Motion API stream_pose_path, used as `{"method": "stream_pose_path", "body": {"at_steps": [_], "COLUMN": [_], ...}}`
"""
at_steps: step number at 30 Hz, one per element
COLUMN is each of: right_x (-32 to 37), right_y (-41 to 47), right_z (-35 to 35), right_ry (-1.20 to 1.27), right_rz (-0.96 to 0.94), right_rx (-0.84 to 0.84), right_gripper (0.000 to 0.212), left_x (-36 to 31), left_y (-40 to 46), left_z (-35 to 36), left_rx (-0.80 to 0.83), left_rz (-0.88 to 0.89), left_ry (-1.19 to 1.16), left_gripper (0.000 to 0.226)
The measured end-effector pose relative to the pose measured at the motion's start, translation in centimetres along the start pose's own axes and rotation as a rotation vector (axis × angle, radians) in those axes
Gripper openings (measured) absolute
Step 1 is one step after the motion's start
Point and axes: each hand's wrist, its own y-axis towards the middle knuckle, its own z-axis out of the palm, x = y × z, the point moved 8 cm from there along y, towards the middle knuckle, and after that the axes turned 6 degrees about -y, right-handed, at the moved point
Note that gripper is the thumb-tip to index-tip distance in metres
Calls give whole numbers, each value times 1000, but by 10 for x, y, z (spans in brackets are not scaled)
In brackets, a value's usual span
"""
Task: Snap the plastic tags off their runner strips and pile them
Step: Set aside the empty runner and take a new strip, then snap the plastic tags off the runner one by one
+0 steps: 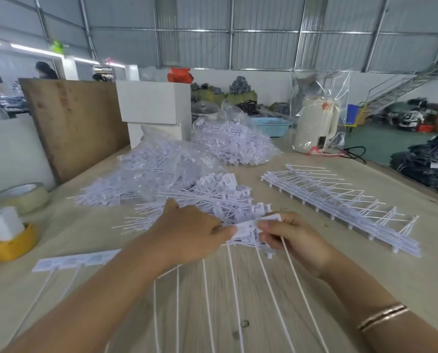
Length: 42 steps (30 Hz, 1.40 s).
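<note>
a wide wooden table (238,301) is seen, with bagged heaps of loose tags (162,169) toward its far side and a stack of runner strips (340,207) laid well apart on the right. a smaller pile of freed tags (213,200) lies just beyond the hands. a strip of tags (248,231) is held across the middle, its long white tails trailing toward the viewer. one end of its heads is pinched by the left hand (187,235), fingers curled around it; the other end is pinched by the right hand (289,238) between thumb and fingertips, so the strip sits between the two grips.

if the twist is made too far from the joint, a tag could likely be bent or torn rather than snapped clean. the tails may be snagged under the forearms, and freed tags scattered short of the pile.
</note>
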Motion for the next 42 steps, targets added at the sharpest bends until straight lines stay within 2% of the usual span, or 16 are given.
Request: {"method": "stream_pose_path", "body": {"at_steps": [4,7,9,10,14,16,18,20,21,25,37,39,42], "right_x": [6,10,11,11,10,12,11,7,7,12,12,13,3], "right_y": [-6,-7,-8,-7,-3,-3,-2,-2,-3,-3,-3,-2,-7], "right_z": [9,7,7,7,3,6,8,7,7,11,14,8,-34], "right_ry": [-174,-248,-270,-259,-179,-106,-59,-22,-3,60,75,155,466], "right_rz": [-10,-12,-26,-34,-81,-108,-119,-122,-127,-155,-219,-206,-120], "right_rx": [147,170,138,100,-62,-95,-122,-133,-136,-118,-83,-149,-401], "right_gripper": [19,28,30,24,22,25,28,43,44,28,30,25,21], "left_x": [-7,-7,-8,-8,-11,-9,-9,-10,-11,-14,-21,-24,-14], "left_y": [7,9,5,3,3,3,2,1,0,0,-1,-2,-6], "left_z": [16,16,13,13,10,7,7,8,8,9,13,12,5], "left_rx": [55,-52,-162,-190,-237,-288,-298,-290,-284,-274,-277,-282,-328], "left_rz": [47,48,74,86,136,143,143,145,147,162,224,245,239], "left_ry": [-147,-255,-296,-341,-729,-835,-870,-892,-905,-943,-1048,-1082,-1147], "left_gripper": [55,57,56,55,48,49,45,41,40,40,38,36,37]}}
